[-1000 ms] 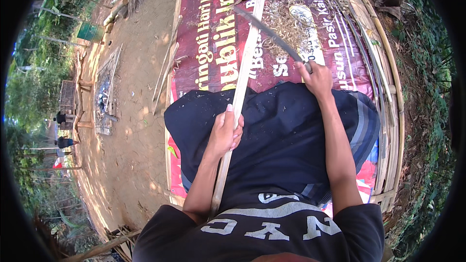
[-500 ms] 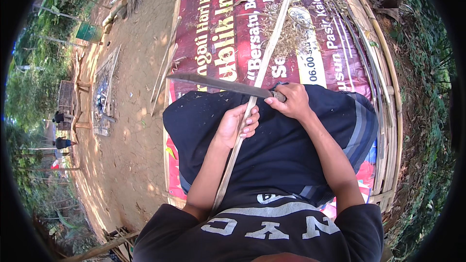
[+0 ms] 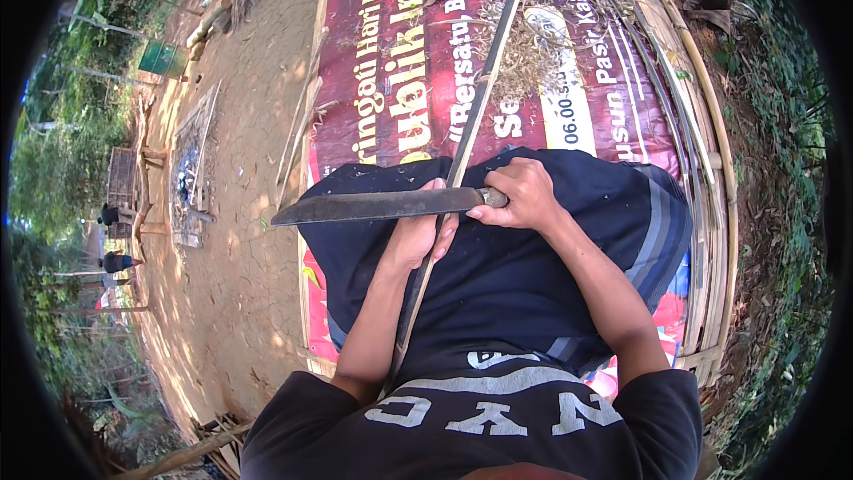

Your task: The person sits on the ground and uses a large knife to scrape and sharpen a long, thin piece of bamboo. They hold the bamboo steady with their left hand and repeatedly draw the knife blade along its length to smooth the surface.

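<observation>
Two hands at work over the lap, both closed on something. Left hand (image 3: pixel 416 233) is wrapped around a long thin bamboo strip (image 3: pixel 484 89), fingers curled over it near mid-length. The strip runs from near the person's waist up and away to the right, out over a large red printed banner (image 3: pixel 391 62) spread on the ground. Right hand (image 3: pixel 524 196) is clenched on the handle of a long dark machete (image 3: pixel 373 206). Blade lies roughly level, pointing to the person's left, tip past the edge of the lap and over the dirt. Blade crosses the strip just above the left hand's fingers; it looks pressed against the strip, but exact contact is hard to tell. Both hands sit close together, almost touching. Lap is covered by dark blue cloth with grey stripes (image 3: pixel 569 249). Person wears a black shirt with white lettering.

Pale shavings pile (image 3: pixel 524 58) lies on the banner, just right of the strip's far half. Long bamboo slats (image 3: pixel 711 151) curve along the banner's right side. Bare cracked dirt ground (image 3: pixel 240 240) lies left of the banner. Far left, small figures of other people (image 3: pixel 114 260) near wooden frames, well apart from the hands.
</observation>
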A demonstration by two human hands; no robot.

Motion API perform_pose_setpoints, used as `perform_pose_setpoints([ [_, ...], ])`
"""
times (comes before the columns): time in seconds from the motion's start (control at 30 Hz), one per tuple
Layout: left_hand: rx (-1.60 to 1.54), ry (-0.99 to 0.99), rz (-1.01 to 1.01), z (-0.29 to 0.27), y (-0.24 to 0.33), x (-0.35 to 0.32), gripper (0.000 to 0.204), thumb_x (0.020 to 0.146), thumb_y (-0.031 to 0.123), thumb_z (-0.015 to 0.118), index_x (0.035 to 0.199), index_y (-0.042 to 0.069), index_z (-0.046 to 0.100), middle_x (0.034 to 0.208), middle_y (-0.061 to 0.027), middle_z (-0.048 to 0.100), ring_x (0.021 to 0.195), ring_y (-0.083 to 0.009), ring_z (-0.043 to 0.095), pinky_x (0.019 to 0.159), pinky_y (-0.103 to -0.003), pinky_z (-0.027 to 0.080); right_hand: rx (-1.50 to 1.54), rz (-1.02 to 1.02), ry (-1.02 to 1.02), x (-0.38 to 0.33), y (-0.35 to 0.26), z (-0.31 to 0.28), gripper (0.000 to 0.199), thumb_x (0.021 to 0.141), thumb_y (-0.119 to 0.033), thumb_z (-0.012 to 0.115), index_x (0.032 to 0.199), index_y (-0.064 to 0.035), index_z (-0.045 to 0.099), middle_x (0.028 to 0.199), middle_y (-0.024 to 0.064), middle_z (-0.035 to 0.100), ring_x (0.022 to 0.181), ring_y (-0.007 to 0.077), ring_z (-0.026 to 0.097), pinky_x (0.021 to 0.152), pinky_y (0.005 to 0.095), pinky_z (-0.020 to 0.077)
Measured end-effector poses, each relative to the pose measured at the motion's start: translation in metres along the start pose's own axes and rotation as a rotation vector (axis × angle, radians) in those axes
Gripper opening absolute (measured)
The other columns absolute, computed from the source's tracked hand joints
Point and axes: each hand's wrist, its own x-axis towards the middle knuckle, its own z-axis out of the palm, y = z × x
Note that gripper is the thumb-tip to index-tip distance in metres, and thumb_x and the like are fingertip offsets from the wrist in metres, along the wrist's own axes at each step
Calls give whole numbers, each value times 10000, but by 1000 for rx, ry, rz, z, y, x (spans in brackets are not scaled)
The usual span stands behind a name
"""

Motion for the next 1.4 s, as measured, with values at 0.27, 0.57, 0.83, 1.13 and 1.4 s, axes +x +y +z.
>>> perform_pose_setpoints([
  [0.27,28,31,-46,5,4,6,403,1118,371,342,870,80,469,558,27,362,354,-62,338,321,-233,297,-32,22,53,-1,13,8,591,757,-646,742,648,-82,603,563,62,573,495,288,538,540,388,448],
  [0.57,107,118,13,6,14,10,439,1120,404,312,922,43,463,569,21,364,352,-66,325,324,-244,301,-169,21,70,3,49,-2,591,746,-639,738,689,-71,581,565,64,522,546,281,579,547,407,435],
  [0.83,-11,95,-49,-7,7,11,423,1117,408,325,942,47,462,576,19,362,355,-57,321,321,-236,285,-261,26,30,9,23,-6,581,773,-634,746,649,-85,599,545,48,560,497,259,578,569,379,472],
  [1.13,12,64,-11,-3,-1,12,385,1122,373,298,955,63,455,576,25,351,348,-54,300,315,-235,286,-192,122,60,5,53,-9,594,778,-637,736,625,-79,603,501,72,538,472,274,584,518,415,472],
  [1.4,-77,89,-60,-12,-4,12,385,1112,335,363,859,63,464,589,28,359,355,-47,304,315,-230,266,-236,-39,-28,14,8,9,540,786,-579,759,684,-73,601,538,48,529,511,257,584,557,377,469],
])
